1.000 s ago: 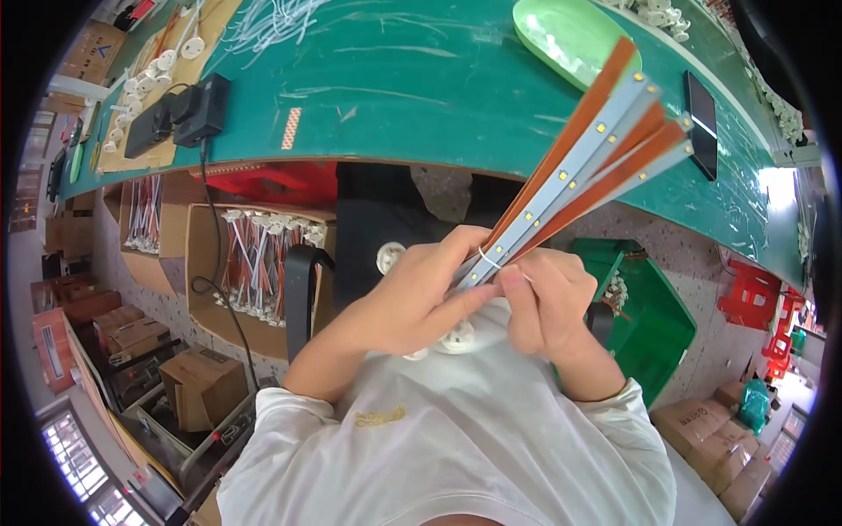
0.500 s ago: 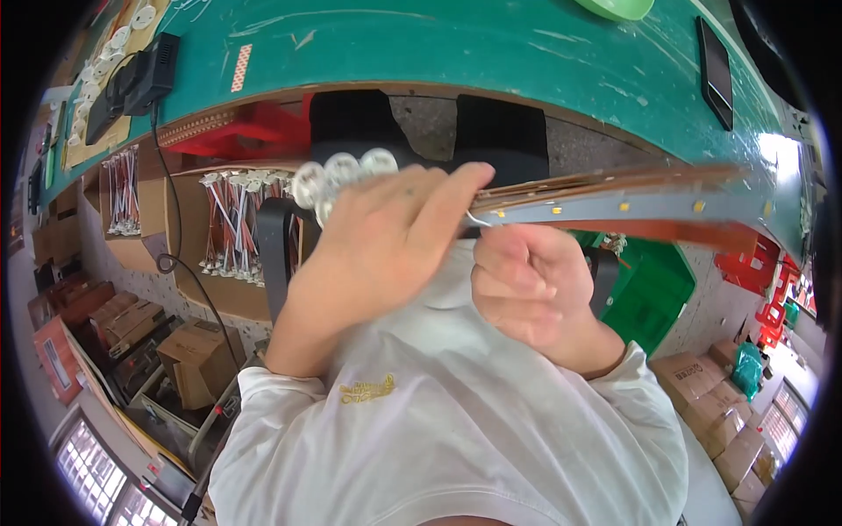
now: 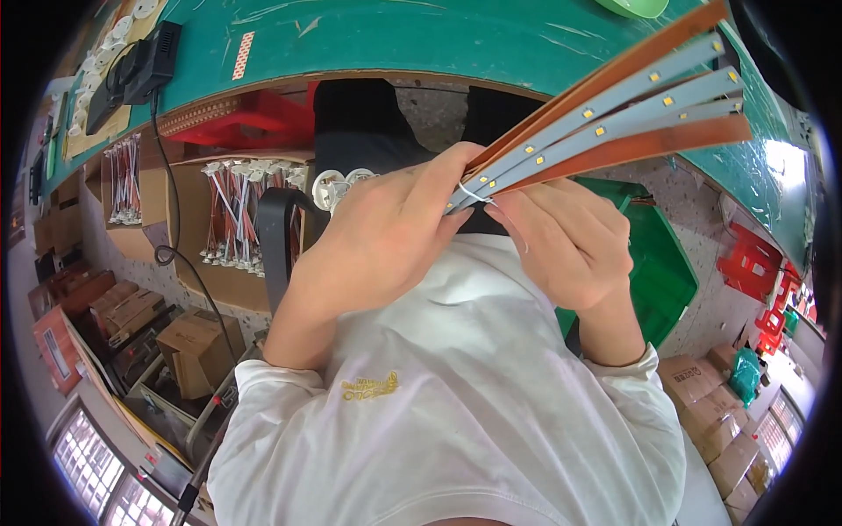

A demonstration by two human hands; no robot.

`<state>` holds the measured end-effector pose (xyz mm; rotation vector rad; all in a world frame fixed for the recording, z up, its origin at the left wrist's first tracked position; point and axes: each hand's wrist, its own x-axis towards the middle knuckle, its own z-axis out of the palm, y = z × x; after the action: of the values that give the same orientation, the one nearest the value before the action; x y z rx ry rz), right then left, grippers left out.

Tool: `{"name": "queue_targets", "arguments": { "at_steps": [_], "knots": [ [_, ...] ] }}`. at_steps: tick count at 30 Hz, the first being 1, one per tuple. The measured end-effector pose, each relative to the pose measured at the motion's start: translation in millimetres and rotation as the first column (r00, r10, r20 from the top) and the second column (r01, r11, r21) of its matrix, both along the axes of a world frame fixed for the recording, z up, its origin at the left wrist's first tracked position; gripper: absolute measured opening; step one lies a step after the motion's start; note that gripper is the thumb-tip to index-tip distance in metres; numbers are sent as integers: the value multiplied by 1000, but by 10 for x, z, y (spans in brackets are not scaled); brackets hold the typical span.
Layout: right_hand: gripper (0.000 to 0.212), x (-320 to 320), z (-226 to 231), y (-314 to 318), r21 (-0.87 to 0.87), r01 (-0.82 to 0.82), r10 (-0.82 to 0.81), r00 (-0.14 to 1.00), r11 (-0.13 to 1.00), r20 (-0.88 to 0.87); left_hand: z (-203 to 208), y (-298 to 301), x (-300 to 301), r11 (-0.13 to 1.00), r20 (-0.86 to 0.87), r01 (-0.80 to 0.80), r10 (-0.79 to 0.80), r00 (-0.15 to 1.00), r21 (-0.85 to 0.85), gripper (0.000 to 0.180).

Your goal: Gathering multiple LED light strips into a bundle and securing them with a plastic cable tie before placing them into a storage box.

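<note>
A bundle of LED strips (image 3: 600,131), some grey with small yellow chips and some showing brown faces, fans out toward the upper right. My left hand (image 3: 377,232) is closed around its lower end. White round end pieces (image 3: 330,188) stick out past the knuckles on the far side. A thin white tie (image 3: 474,195) circles the bundle just beyond my left thumb. Fingers curled, my right hand (image 3: 570,250) grips the tie beneath the strips; a loose tail of it hangs by the fingertips.
The green worktable (image 3: 421,44) runs across the far side, with a black power adapter (image 3: 160,61) and a green bowl (image 3: 638,5). Cardboard boxes of similar strips (image 3: 235,210) stand at left. A green crate (image 3: 653,272) sits at right, near a red crate (image 3: 748,261).
The bundle has swung up from nearly level to slanting toward the upper right, its strips now fanned. My right hand has turned and shifted slightly right, closer under the tie.
</note>
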<state>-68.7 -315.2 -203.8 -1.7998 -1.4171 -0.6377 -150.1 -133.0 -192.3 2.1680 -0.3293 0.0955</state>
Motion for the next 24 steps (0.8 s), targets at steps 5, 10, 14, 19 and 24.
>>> {"name": "queue_targets", "arguments": {
  "at_steps": [5, 10, 14, 19, 24],
  "knots": [
    [12, -275, 83, -3, 176, -18, 161, 503, 984, -849, 13, -7, 35, 996, 57, -34, 29, 998, 83, 54],
    [17, -264, 44, 45, 304, 180, 347, -312, 936, -884, -34, 22, 37, 995, 31, -63, 61, 998, 80, 52],
    [35, -153, -107, 129, -13, 344, -292, 777, 939, -558, -40, 45, 12, 986, 16, -155, 155, 988, 56, 52],
    [21, -25, 57, 21, -219, 131, -142, 989, 967, -40, -78, 20, 52, 1000, -89, -18, 18, 996, 1, 41],
    [9, -184, 47, -16, -4, -27, 16, 717, 1000, -697, -3, 6, -66, 995, 6, -98, 98, 995, 13, 38]
  ]
}}
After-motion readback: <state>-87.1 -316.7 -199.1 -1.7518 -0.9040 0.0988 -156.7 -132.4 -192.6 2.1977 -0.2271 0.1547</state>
